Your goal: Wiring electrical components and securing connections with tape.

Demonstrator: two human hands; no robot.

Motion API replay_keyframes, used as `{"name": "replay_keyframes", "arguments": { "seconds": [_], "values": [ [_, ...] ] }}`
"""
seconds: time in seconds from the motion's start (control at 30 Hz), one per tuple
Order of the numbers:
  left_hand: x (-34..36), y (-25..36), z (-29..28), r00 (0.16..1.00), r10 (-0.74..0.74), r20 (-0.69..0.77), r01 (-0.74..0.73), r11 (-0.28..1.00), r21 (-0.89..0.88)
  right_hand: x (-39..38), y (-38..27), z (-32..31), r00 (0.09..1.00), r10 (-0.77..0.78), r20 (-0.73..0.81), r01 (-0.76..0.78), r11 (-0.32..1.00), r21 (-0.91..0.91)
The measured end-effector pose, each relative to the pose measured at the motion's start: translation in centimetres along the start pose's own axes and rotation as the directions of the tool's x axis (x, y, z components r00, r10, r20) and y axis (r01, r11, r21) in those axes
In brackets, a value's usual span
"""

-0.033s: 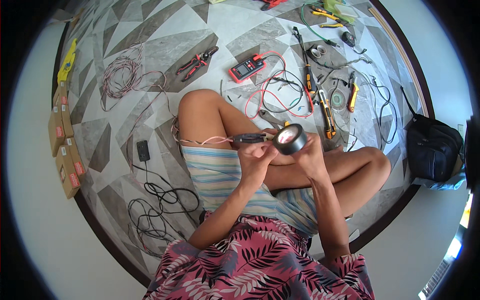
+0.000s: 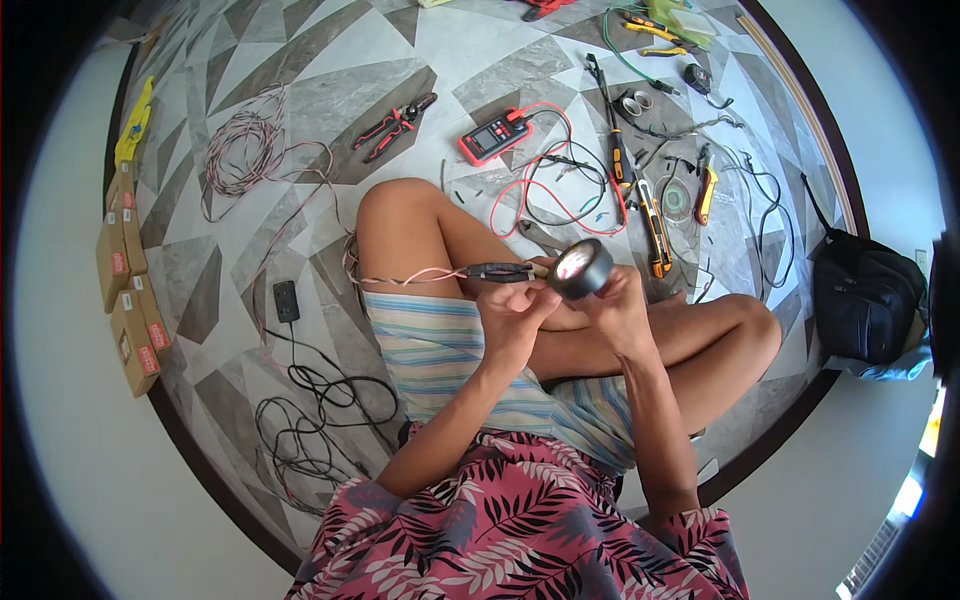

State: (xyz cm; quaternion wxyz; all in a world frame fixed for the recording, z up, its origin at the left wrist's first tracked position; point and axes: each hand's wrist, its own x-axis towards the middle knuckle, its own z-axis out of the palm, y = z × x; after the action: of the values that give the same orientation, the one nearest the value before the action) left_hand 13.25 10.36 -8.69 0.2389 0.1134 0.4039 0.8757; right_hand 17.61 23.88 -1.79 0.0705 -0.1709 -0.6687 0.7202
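A roll of black electrical tape (image 2: 580, 270) is gripped in my right hand (image 2: 620, 308), its hollow core tilted up. Just left of it, my left hand (image 2: 515, 310) pinches a twisted red-and-white wire (image 2: 425, 274) at a joint wrapped in black tape (image 2: 497, 271). The hands are close together above my crossed legs. The roll partly covers the right end of the joint, so I cannot tell whether a strip of tape runs between them. The wire leads left over my knee to a loose coil (image 2: 243, 155) on the floor.
A red multimeter (image 2: 495, 136) with leads lies ahead, with red-handled pliers (image 2: 395, 128) to its left. Right of it are a yellow-black cutter knife (image 2: 654, 228), wire strippers (image 2: 707, 188) and cable scraps. A black cord (image 2: 320, 400) lies left; a black backpack (image 2: 872, 295) stands right.
The tape roll has tipped slightly and shifted a little upward in my right hand. My left hand keeps its hold on the wire joint.
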Motion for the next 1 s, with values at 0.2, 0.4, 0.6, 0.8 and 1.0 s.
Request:
{"name": "replay_keyframes", "arguments": {
  "seconds": [0.2, 0.4, 0.6, 0.8, 1.0],
  "values": [
    [2.7, 1.9, 1.0, 0.962, -0.194, 0.192, 0.232, 0.952, -0.199, -0.1, 1.2, -0.9, 0.993, 0.095, 0.065, -0.108, 0.962, 0.250],
    [2.7, 1.2, 2.4, 0.996, 0.077, -0.043, -0.069, 0.985, 0.158, 0.1, 0.6, -1.0, 0.990, 0.138, -0.003, -0.136, 0.981, 0.142],
    [4.0, 1.7, 1.5, 0.961, 0.229, 0.155, -0.276, 0.833, 0.480, 0.0, 0.6, -2.0, 0.981, 0.186, 0.059, -0.194, 0.965, 0.178],
    [6.1, 4.5, -0.7, 0.819, 0.076, 0.568, -0.396, 0.793, 0.464, -0.1, -0.1, -2.9, 0.965, 0.227, 0.131, -0.253, 0.938, 0.237],
    [7.7, 6.3, -1.3, 0.695, 0.024, 0.719, -0.638, 0.483, 0.600, -0.5, -0.4, -3.2, 0.922, 0.286, 0.261, -0.348, 0.907, 0.237]
  ]
}}
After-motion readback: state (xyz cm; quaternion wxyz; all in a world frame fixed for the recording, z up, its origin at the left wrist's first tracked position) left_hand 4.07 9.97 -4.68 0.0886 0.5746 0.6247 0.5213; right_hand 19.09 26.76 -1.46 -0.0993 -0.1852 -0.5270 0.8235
